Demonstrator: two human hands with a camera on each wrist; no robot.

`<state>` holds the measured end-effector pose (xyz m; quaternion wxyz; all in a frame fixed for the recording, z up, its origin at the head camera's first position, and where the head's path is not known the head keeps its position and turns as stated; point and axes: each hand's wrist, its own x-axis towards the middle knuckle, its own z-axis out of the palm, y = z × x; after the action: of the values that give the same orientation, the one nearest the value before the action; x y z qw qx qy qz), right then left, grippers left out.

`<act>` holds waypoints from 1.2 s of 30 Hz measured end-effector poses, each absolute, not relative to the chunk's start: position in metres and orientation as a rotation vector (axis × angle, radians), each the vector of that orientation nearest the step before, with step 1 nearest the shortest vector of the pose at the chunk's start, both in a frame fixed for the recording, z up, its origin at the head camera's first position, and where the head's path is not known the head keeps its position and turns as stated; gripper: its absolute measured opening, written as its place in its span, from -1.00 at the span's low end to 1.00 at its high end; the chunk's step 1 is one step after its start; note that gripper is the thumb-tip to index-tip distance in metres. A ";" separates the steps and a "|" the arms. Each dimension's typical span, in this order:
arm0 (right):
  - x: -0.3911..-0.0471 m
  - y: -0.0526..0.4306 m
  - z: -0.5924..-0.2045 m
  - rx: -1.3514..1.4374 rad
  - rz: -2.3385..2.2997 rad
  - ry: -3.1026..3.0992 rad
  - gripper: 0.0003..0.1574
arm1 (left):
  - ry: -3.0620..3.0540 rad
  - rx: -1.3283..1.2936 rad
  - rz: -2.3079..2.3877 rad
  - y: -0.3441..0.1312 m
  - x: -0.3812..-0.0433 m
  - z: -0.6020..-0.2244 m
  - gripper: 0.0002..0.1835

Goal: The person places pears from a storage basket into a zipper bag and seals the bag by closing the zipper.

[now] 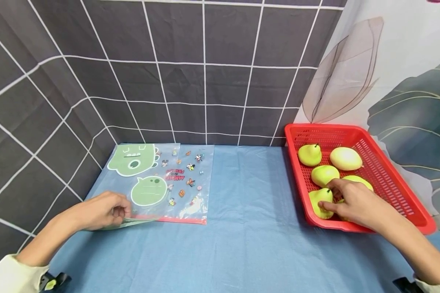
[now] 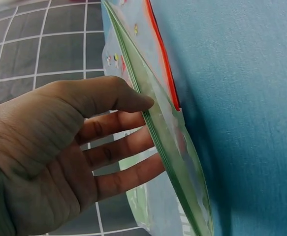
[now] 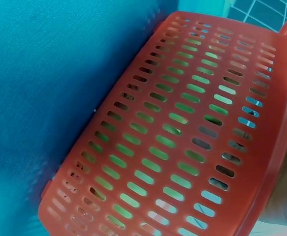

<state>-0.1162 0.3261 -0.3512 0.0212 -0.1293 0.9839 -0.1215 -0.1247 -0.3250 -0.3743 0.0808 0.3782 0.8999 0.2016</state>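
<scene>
My left hand (image 1: 102,209) pinches the green zip edge (image 2: 155,123) of a clear plastic bag with green cartoon prints (image 1: 133,160), thumb on one side and fingers behind; that edge is lifted off the cloth. Partly under it lies another clear zip bag (image 1: 196,195) with small cartoon figures and a red strip. On the right, my right hand (image 1: 363,203) reaches into a red plastic basket (image 1: 300,179) and grips a yellow-green pear (image 1: 317,199) near the front left corner. In the right wrist view the basket wall (image 3: 158,123) hides most of that hand.
Beside the gripped pear are another pear (image 1: 309,154), a pale yellow oval fruit (image 1: 346,158) and more yellow-green fruit (image 1: 324,175). Blue cloth (image 1: 238,228) covers the table. A dark grid-patterned curtain (image 1: 223,85) stands behind, a leaf-print one (image 1: 418,106) at the right.
</scene>
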 end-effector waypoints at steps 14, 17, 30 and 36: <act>-0.115 0.325 -0.347 -0.427 -0.390 3.070 -0.31 | 2.704 1.070 0.481 -0.321 -0.126 -0.356 -0.65; -0.115 0.325 -0.348 -0.429 -0.387 3.088 -0.32 | 2.741 1.105 0.464 -0.320 -0.126 -0.352 -0.63; -0.113 0.327 -0.345 -0.490 -0.407 3.179 -0.32 | 2.872 0.851 0.361 -0.297 -0.131 -0.318 -0.82; -0.112 0.328 -0.343 -0.525 -0.418 3.258 -0.38 | 2.843 0.728 0.422 -0.272 -0.136 -0.297 -0.86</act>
<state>-0.1118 0.3283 -0.3430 -0.0924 -0.1572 0.9753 -0.1250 -0.1364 -0.2721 -0.2971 0.0883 0.2447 0.9551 0.1416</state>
